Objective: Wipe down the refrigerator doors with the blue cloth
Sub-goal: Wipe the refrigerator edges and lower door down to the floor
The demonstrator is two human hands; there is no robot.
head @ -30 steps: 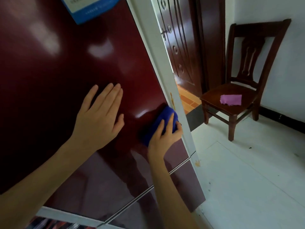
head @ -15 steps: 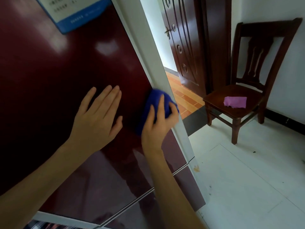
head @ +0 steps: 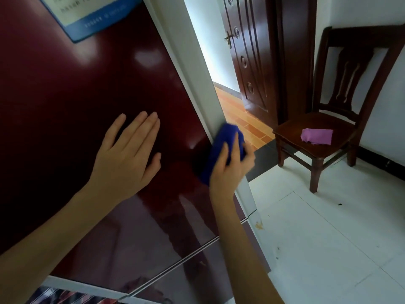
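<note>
head view: the right hand (head: 228, 170) presses the blue cloth (head: 221, 145) against the right edge of the upper door (head: 76, 95), where the dark red panel meets the white trim (head: 197, 73). its grip is closed on the bunched cloth, fingers over the top and thumb at the side. the left hand (head: 127, 154) lies flat on the same door, fingers straight and close together. its grip is wide and holds nothing, and it sits near the cloth without touching it.

to do this stroke well, i'd spread the cloth flatter under the fingers, follow the edge line with even pressure and overlap each pass. the glossy panel will likely show prints, so the patch under the left palm probably needs a wipe too. the lower door (head: 175, 279) also wants its turn.

counted: two hands, one blue cloth, two door panels, one label (head: 87, 16) high on the upper door. one chair (head: 328, 128) stands well apart, with one pink cloth (head: 316, 136) on its seat.
</note>
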